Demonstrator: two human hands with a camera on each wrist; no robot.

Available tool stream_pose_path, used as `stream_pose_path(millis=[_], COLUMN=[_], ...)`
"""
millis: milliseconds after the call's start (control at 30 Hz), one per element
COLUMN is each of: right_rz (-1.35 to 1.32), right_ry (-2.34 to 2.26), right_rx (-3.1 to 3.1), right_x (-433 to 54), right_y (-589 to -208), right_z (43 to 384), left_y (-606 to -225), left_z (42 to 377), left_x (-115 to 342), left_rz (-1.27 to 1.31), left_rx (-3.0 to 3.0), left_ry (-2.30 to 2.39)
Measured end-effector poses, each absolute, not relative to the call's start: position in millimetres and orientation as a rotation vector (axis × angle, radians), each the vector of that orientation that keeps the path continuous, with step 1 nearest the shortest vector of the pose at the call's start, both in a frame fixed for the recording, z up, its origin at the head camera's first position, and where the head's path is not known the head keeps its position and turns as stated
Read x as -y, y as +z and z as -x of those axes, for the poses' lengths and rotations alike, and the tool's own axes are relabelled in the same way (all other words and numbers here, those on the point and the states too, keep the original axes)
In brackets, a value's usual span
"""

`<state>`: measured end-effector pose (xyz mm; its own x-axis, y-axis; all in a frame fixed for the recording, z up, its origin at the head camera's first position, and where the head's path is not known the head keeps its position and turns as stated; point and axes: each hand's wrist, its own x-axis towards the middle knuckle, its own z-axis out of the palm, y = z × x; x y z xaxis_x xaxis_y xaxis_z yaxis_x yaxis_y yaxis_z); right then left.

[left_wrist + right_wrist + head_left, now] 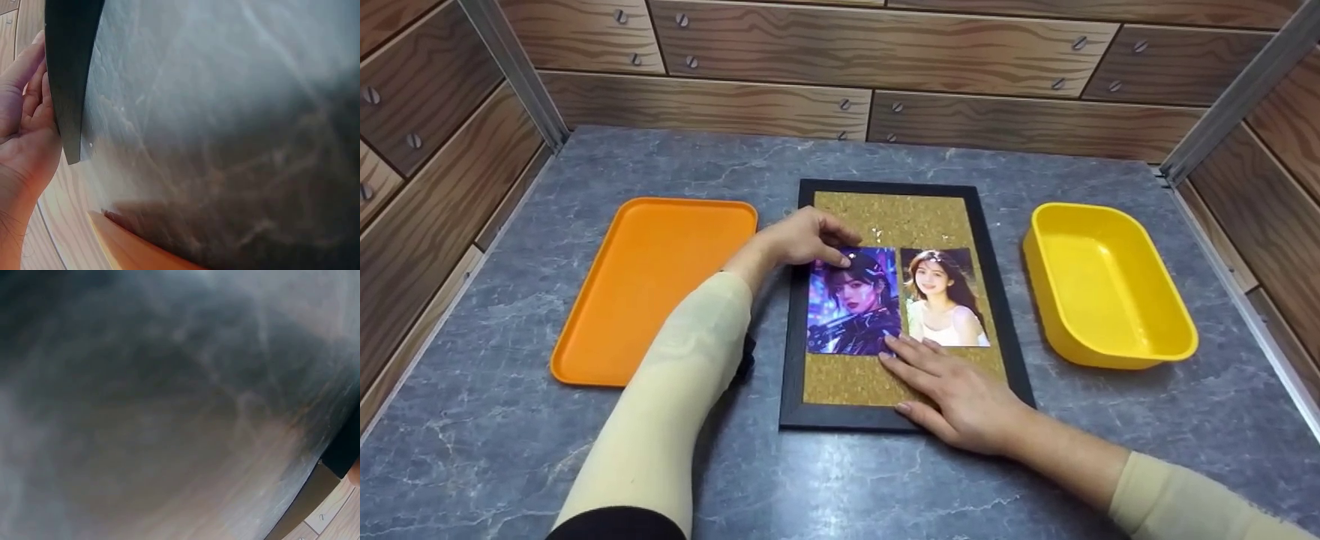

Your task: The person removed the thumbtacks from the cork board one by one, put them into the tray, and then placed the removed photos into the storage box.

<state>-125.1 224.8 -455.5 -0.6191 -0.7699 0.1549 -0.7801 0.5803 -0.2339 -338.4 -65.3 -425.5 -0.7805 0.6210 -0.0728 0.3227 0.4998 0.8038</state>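
A black-framed cork board (851,382) lies flat on the table. Side by side on the cork are a purple-blue picture card (847,319) and a photo (934,307) of a person in a white top. My left hand (804,236) reaches over the frame's left edge, its thumb on the purple card's top part and the other fingers at its upper edge. Across the lower frame lies my right hand (964,397), fingers extended, fingertips touching the purple card's lower right corner. The left wrist view has the left hand (28,124) beside the dark frame (70,73).
An orange tray (652,277) lies left of the board, partly behind the left arm. On the right stands a yellow tub (1110,300). Wood-patterned walls (780,45) enclose the marbled grey table (720,161) at the back and sides.
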Motion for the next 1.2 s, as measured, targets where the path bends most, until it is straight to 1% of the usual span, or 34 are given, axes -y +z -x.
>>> stream_pose_path(millis=[333,567,1033,1200], right_rz=[-1.337,-1.342,-1.351,-1.344], right_ry=[0.429,0.441,0.427,0.434], right_rx=[2.768,2.777,2.777,2.791], right_x=[-227.5,-226.3,-224.5,-224.2], right_y=[-455.6,-456.2,-455.6,-456.3], right_z=[125.0,125.3,125.9,126.0], left_y=[-426.5,-426.5,-425.1,-425.9], left_z=[334.4,334.1,336.5,336.7], left_x=[58.3,60.1,62.5,62.7], left_rz=[-0.821,-0.822,-0.933,-0.931], left_rx=[-2.463,-2.470,-2.485,-2.490], left_ry=[1.072,1.049,0.980,0.965])
